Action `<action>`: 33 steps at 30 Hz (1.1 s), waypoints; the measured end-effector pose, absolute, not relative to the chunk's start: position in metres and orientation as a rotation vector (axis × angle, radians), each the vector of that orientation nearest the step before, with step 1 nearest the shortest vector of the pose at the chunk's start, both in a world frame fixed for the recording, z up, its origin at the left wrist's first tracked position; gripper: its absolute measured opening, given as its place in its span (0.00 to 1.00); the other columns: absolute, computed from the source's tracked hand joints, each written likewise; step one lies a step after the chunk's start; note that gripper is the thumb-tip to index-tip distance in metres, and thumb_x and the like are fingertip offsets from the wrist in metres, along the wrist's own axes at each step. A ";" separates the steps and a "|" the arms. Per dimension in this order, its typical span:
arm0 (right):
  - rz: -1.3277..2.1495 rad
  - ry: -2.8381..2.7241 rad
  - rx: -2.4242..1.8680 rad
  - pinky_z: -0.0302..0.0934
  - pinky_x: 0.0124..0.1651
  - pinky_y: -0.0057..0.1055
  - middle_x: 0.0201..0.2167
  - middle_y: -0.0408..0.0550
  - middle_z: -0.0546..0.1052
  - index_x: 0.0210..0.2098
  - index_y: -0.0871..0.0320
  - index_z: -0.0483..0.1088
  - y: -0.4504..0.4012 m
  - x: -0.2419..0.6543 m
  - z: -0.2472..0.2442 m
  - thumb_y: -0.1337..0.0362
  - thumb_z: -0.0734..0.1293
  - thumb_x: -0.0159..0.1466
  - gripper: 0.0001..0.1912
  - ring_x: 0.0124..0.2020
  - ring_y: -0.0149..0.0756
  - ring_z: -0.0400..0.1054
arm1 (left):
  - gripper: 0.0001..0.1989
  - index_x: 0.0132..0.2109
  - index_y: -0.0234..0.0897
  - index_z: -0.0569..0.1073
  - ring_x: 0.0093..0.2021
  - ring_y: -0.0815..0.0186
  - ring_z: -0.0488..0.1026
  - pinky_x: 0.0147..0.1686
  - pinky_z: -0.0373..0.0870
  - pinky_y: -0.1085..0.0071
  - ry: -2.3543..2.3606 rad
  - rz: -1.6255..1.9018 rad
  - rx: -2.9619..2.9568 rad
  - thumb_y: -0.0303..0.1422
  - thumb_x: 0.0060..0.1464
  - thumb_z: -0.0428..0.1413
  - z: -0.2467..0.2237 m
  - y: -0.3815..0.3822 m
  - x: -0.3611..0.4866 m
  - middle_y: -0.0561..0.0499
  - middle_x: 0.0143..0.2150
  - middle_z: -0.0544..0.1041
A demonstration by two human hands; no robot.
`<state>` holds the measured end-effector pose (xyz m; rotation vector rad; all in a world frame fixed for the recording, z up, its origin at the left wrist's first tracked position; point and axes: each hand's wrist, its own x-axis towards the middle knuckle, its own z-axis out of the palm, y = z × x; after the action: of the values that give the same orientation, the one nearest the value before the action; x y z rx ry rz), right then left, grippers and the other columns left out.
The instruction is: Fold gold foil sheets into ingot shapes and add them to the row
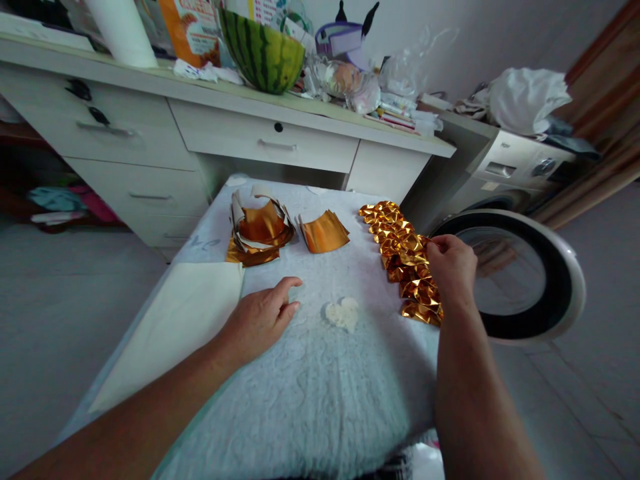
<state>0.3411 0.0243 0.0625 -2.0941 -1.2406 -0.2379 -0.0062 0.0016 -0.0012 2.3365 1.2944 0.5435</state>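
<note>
My right hand (454, 265) is at the right edge of the table, its fingertips pinched on a folded gold foil paper piece at the side of several rows of folded gold foil pieces (403, 250). The palm side and part of the piece are hidden. Over the cloth, my left hand (267, 312) hangs with thumb and forefinger apart and nothing between them. Beyond it lie a small stack of flat gold paper sheets (325, 232) and a larger curled pile of gold paper (257, 227) with a pale torn wrapping around it.
A pale cloth (300, 400) covers the table, with a cream sheet (175, 327) at left. Behind stands a drawer counter (265, 137) bearing a cut watermelon (260, 53), a paper roll (123, 33) and plastic bags. At right, a washing machine's open door (515, 273) is near my right forearm.
</note>
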 end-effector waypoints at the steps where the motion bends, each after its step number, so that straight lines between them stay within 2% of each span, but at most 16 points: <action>1: -0.251 -1.246 -2.129 0.58 0.36 0.35 0.28 0.53 0.78 0.32 0.60 0.76 0.026 0.344 0.063 0.64 0.62 0.55 0.12 0.29 0.41 0.68 | 0.15 0.54 0.39 0.64 0.28 0.64 0.73 0.30 0.63 0.71 1.293 0.542 2.335 0.33 0.61 0.45 -0.002 0.002 -0.006 0.56 0.26 0.72; 10: -0.280 -1.235 -2.264 0.58 0.37 0.36 0.31 0.56 0.78 0.37 0.61 0.77 0.036 0.356 0.056 0.64 0.63 0.55 0.15 0.31 0.44 0.68 | 0.16 0.55 0.38 0.64 0.29 0.63 0.73 0.31 0.63 0.70 1.290 0.525 2.325 0.33 0.61 0.45 -0.002 0.002 -0.008 0.55 0.28 0.73; 19: -0.296 -1.329 -2.018 0.58 0.35 0.34 0.28 0.51 0.77 0.35 0.60 0.75 0.035 0.326 0.056 0.63 0.62 0.58 0.12 0.29 0.40 0.68 | 0.16 0.55 0.38 0.64 0.30 0.63 0.73 0.32 0.64 0.70 1.295 0.511 2.313 0.33 0.61 0.46 -0.004 0.003 -0.007 0.55 0.28 0.73; 21: -0.228 -1.407 -1.911 0.58 0.35 0.32 0.28 0.50 0.77 0.35 0.59 0.75 0.036 0.307 0.056 0.63 0.62 0.58 0.11 0.29 0.38 0.68 | 0.16 0.55 0.39 0.64 0.31 0.63 0.74 0.32 0.64 0.70 1.298 0.506 2.314 0.33 0.62 0.46 -0.006 0.003 -0.007 0.54 0.29 0.74; 24: 0.047 -1.574 -1.781 0.58 0.32 0.29 0.27 0.47 0.76 0.34 0.59 0.74 0.040 0.277 0.054 0.63 0.62 0.59 0.10 0.27 0.35 0.68 | 0.15 0.54 0.39 0.65 0.32 0.63 0.75 0.33 0.64 0.70 1.307 0.482 2.316 0.33 0.62 0.46 -0.007 0.003 -0.007 0.53 0.30 0.75; 27: 0.177 -1.852 -1.710 0.58 0.34 0.29 0.28 0.46 0.75 0.32 0.58 0.73 0.049 0.254 0.045 0.66 0.62 0.59 0.07 0.29 0.34 0.68 | 0.13 0.52 0.39 0.67 0.33 0.63 0.75 0.34 0.65 0.69 1.296 0.473 2.325 0.33 0.62 0.47 -0.007 0.002 -0.008 0.53 0.32 0.77; 29: 0.168 -1.928 -1.733 0.58 0.37 0.29 0.31 0.47 0.76 0.33 0.59 0.72 0.059 0.246 0.036 0.68 0.64 0.58 0.06 0.31 0.34 0.68 | 0.12 0.51 0.40 0.68 0.35 0.63 0.76 0.35 0.66 0.69 1.283 0.482 2.333 0.32 0.62 0.47 -0.007 0.002 -0.009 0.52 0.33 0.78; 33: 0.198 -1.717 -1.971 0.58 0.36 0.31 0.32 0.47 0.75 0.40 0.60 0.70 0.082 0.241 0.015 0.66 0.66 0.58 0.10 0.31 0.36 0.67 | 0.10 0.48 0.40 0.69 0.37 0.62 0.77 0.38 0.67 0.67 1.276 0.482 2.336 0.33 0.62 0.47 -0.009 0.003 -0.009 0.51 0.36 0.78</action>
<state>0.2414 0.0818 0.0150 -1.9710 -1.7172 0.1980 -0.0093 0.0029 -0.0087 2.3362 1.2761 0.4825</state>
